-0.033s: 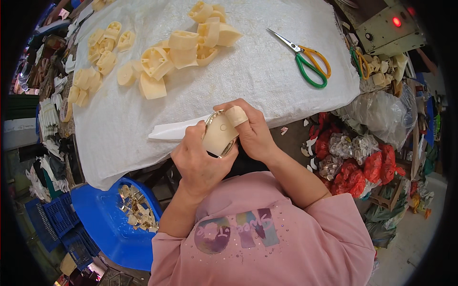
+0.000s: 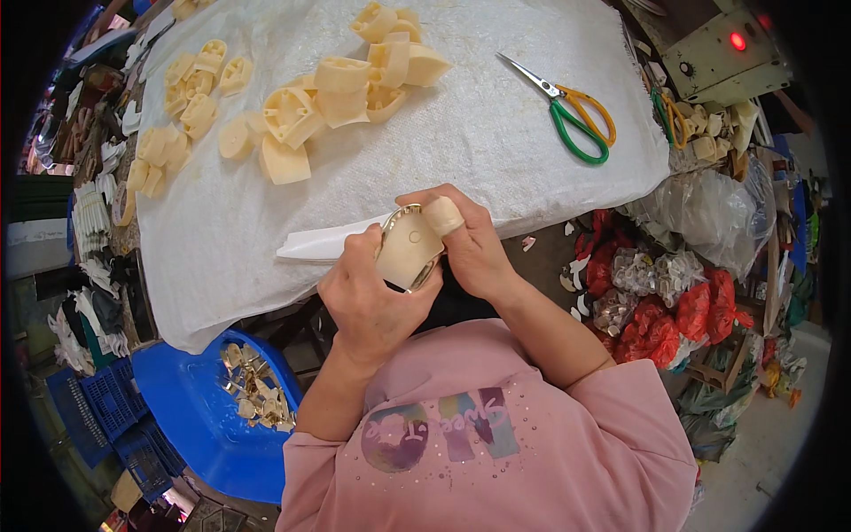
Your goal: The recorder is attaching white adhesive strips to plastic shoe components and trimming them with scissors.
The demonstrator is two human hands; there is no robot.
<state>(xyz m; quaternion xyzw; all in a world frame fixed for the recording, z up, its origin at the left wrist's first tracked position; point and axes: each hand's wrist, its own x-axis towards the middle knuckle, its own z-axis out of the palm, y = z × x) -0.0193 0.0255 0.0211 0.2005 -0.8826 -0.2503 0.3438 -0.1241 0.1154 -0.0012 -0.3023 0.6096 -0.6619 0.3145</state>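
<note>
The cream piece [image 2: 409,250], edged by a shiny metallic band [image 2: 398,215], is at the centre of the frame, over the near edge of the white sheet [image 2: 541,182]. The left hand [image 2: 368,297] grips it from the left and below. The right hand [image 2: 477,246] is closed at its upper right, the covered thumb [image 2: 444,215] at the edge; its fingertips behind the piece are hidden, and their hold cannot be told.

Hazards, as judged. The surface looks smooth; uneven pressure from the thumb could make the piece twist or slip. Held at the sheet's margin, a dropped piece could go to the lap or floor instead of the sheet. The metal edge, if sharp, could nick the left fingers, on which no covering is visible; a sliding thumb cover could also expose the right thumb.

The white strip [image 2: 324,246] just left of the hands could be knocked off. The scissors [image 2: 567,113], upper right, and the pale blocks [image 2: 291,117], upper left, lie well apart from the hands and pose little risk.
</note>
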